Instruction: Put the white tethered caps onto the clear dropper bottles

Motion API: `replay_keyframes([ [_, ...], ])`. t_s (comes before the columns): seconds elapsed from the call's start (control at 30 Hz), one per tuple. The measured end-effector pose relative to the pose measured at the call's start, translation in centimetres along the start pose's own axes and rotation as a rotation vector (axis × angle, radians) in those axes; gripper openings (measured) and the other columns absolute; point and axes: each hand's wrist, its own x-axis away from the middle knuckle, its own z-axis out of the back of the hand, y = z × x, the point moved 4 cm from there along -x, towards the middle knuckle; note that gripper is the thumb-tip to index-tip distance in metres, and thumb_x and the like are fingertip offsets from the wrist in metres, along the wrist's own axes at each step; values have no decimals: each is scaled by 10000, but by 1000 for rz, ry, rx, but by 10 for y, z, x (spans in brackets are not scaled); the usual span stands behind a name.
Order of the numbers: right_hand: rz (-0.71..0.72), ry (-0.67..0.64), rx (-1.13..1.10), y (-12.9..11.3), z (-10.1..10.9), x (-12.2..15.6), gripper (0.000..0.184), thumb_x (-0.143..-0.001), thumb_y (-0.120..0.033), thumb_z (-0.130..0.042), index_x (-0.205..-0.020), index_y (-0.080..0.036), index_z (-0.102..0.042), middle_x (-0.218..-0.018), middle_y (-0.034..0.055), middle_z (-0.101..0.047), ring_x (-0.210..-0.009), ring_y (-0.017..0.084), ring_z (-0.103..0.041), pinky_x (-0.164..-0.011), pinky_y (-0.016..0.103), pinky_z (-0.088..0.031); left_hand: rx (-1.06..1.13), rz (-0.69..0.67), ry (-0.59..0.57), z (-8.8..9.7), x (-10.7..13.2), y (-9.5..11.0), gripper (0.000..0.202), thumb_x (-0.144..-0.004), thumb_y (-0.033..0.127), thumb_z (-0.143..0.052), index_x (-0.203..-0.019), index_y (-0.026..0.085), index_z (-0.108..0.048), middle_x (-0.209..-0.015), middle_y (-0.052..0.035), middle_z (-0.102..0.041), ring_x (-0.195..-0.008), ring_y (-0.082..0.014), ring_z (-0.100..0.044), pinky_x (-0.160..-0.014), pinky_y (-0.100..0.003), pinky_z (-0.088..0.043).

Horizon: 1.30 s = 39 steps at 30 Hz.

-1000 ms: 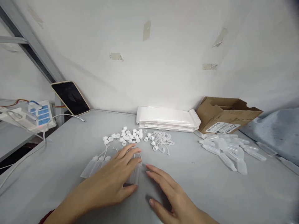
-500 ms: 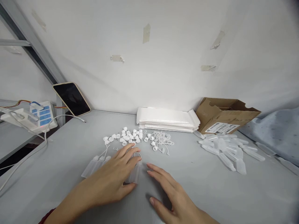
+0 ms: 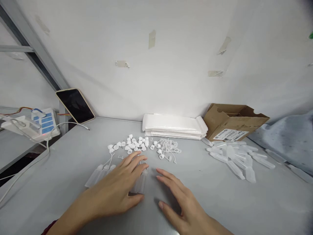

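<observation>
Across a row of small translucent plastic bottles (image 3: 94, 176) lies my left hand (image 3: 114, 189), its fingers spread and slightly bent. Bottles show on both sides of it; those beneath are hidden. White straps rise from some bottle necks, and the strap near my fingertips is partly covered. My right hand (image 3: 184, 204) is held just to the right, thumb and fingers apart, with nothing in it. Beyond my left fingers is a scatter of white caps (image 3: 133, 143). Beside these sits a tangled heap of thin white straps (image 3: 168, 146) with a few caps among them.
Loose translucent bottles (image 3: 237, 160) are piled on the right, before an open cardboard box (image 3: 217, 120). White padded envelopes (image 3: 173, 124) are stacked against the wall. A phone (image 3: 75, 104) leans at the left, near a power strip (image 3: 47, 122) and a white cable (image 3: 22, 173).
My right hand has shifted slightly right, away from the bottles. My left hand stays over the row almost unmoved. The whole view has tilted a little.
</observation>
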Motion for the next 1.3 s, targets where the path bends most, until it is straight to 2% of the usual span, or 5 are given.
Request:
replay_keyframes([
  [0.4,-510,193,768,104,131,19,313,-884,-184,-425,-1130,-103,-601,-1148,203,-649,-1050,364,-614,-827,516,-517,-47,18,81,6,-60,33,231,-943,162,-396,-1053,150,-599,-1031,-92,-609,-1019,-238,-544,-866,-388,-473],
  [0.53,-602,126,872,118,134,30,304,-850,-144,-476,-1115,-90,-616,-1141,204,-639,-1048,384,-587,-827,529,-489,-87,101,18,-5,-93,40,219,-942,198,-455,-829,125,-627,-720,-44,-617,-677,-184,-607,-634,-336,-515],
  [0.73,-644,49,956,116,134,31,332,-841,-59,-463,-1117,-147,-626,-1141,159,-642,-1044,320,-587,-832,446,-473,-80,121,7,-14,-113,50,194,-933,303,-548,-955,120,-609,-843,-23,-631,-674,-127,-609,-619,-285,-526],
  [0.87,-677,48,979,115,135,30,320,-840,-71,-490,-1115,-145,-636,-1099,165,-647,-1041,334,-576,-809,454,-455,-7,64,123,-3,-100,54,245,-929,165,-449,-727,143,-587,-597,10,-552,-534,-129,-523,-514,-259,-421],
  [1.3,-661,139,819,90,122,16,290,-858,-68,-487,-1117,-59,-618,-1002,191,-714,-1016,339,-620,-841,495,-460,227,-201,481,5,-38,39,150,-945,99,-433,-968,193,-548,-884,-7,-607,-801,-110,-573,-718,-214,-433],
])
